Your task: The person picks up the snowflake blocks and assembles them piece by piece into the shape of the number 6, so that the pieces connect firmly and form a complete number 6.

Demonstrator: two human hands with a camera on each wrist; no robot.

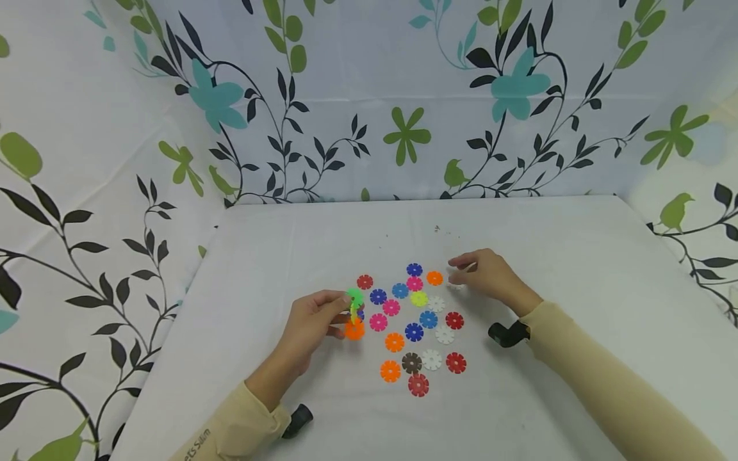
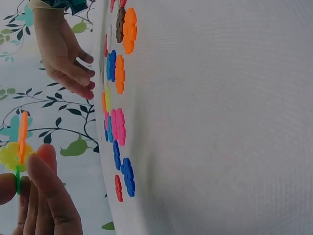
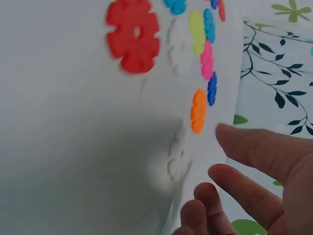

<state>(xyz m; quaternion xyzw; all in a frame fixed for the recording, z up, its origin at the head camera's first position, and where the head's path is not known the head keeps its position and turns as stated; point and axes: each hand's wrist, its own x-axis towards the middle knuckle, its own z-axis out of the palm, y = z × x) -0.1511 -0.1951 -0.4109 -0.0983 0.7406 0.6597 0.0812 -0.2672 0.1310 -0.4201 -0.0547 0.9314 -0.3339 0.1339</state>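
Note:
My left hand point(image 1: 311, 323) pinches the green notched disc point(image 1: 355, 297) of a small joined piece. In the left wrist view, a yellow disc point(image 2: 10, 155) sits in the middle of that piece, with an orange disc point(image 2: 23, 132) slotted in edge-on above and the green one between thumb and finger below. My right hand point(image 1: 492, 278) is at the far right of the loose discs, fingers apart and holding nothing. Its fingertips are close to a white disc point(image 3: 178, 154) lying on the table, with an orange disc point(image 3: 198, 111) just beyond.
Several loose notched discs in red, blue, pink, orange, white, yellow and brown lie flat on the white table point(image 1: 277, 256) between the hands, such as a red disc point(image 1: 418, 385) nearest me. Patterned cloth point(image 1: 357, 96) hangs behind the table and at its sides.

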